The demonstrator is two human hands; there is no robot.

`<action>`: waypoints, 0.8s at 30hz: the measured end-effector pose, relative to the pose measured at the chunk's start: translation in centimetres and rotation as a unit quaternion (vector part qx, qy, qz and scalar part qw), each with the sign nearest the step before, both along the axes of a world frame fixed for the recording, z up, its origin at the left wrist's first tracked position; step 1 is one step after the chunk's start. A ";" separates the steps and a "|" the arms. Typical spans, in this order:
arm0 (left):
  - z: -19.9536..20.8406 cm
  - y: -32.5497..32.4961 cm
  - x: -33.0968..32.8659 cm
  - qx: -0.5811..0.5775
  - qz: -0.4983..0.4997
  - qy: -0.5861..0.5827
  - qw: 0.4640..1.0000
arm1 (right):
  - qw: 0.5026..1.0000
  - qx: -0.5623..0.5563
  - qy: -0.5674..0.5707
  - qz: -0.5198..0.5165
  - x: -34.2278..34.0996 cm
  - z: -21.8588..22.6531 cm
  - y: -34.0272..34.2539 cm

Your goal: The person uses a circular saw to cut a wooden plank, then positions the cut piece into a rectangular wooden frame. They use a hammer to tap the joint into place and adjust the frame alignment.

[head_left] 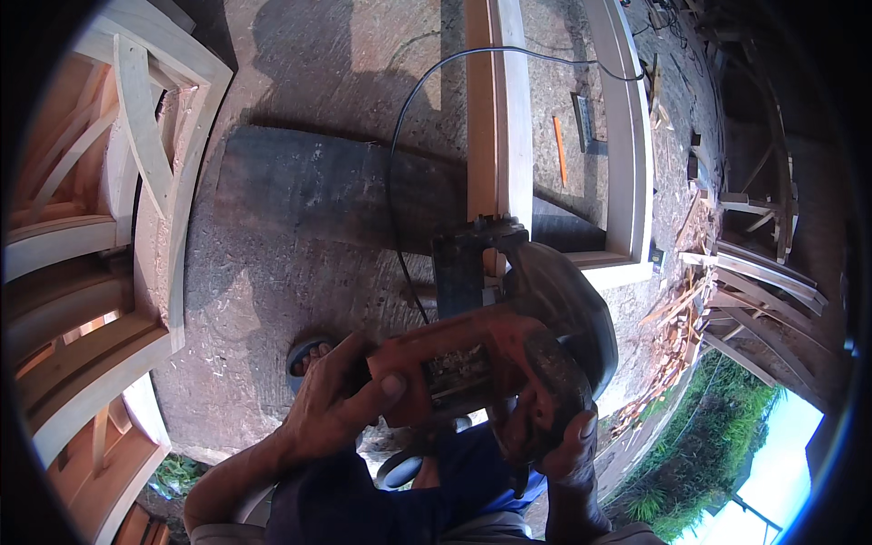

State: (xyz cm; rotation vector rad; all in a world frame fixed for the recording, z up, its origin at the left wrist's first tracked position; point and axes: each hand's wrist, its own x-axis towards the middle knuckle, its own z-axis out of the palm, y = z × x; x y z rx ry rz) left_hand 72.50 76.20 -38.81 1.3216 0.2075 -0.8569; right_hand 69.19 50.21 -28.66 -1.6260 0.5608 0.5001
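Observation:
A circular saw (pixel 463 345) with a worn red body is held up in front of my lap. Its dark rounded blade guard (pixel 577 304) faces right, and its flat metal base plate (pixel 459 277) points away from me. My left hand (pixel 341 395) is closed around the left end of the motor housing, thumb on top. My right hand (pixel 572 445) wraps the rear handle on the right; some of its fingers are hidden. Beyond the saw stands a wooden frame (pixel 627 136) of long pale beams, whose near end the saw partly covers.
A black cord (pixel 393 173) loops over the frame. Inside the frame lie an orange pencil-like stick (pixel 559 150) and a dark metal square (pixel 584 123). A dark board (pixel 300 182) lies on the floor. Wooden frames (pixel 154 182) stand at left; wood scraps (pixel 677 350) litter the right.

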 end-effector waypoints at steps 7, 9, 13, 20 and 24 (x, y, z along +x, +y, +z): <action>-0.4 -0.2 -0.3 0.051 -0.018 -0.033 0.998 | 0.999 0.031 0.013 -0.024 -0.2 -0.2 -0.2; -0.4 -0.2 -0.4 0.034 -0.015 -0.026 0.999 | 0.999 0.023 0.015 -0.024 -0.3 -0.1 -0.1; -0.3 0.0 -0.7 0.032 -0.021 0.006 0.999 | 0.999 0.024 0.026 -0.026 -0.3 0.1 -0.1; -0.2 -0.2 -1.0 0.041 -0.024 -0.011 0.999 | 0.999 0.034 0.014 -0.015 -0.4 0.1 0.0; -0.1 -0.2 -1.1 0.042 -0.026 -0.011 0.999 | 1.000 0.027 0.013 -0.010 -0.5 0.2 -0.1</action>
